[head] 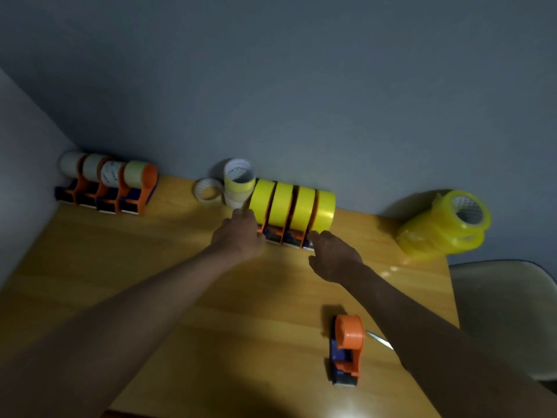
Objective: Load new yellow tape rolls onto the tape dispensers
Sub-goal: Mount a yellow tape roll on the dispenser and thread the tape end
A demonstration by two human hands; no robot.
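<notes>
Here the left hand (238, 233) and right hand (333, 254) bracket a row of loaded dispensers (291, 212) carrying yellow rolls at the worktop (150, 267) back edge; fingers reach the bases, their grip hard to tell. Pushed unevenly, the row could skew or tip. An empty dispenser (346, 348) waits nearer; wrapped yellow rolls (443, 227) sit right. Fingertips are hidden, details blurred.

Wooden tabletop (120, 282) against grey wall (301, 86). Back left: four orange dispensers with pale rolls (108, 185). Back centre: four dispensers with yellow rolls (294, 208), stacked pale rolls (239, 184) left of them. Back right: wrapped yellow roll pack (443, 226). Front right: empty orange dispenser (346, 349).
</notes>
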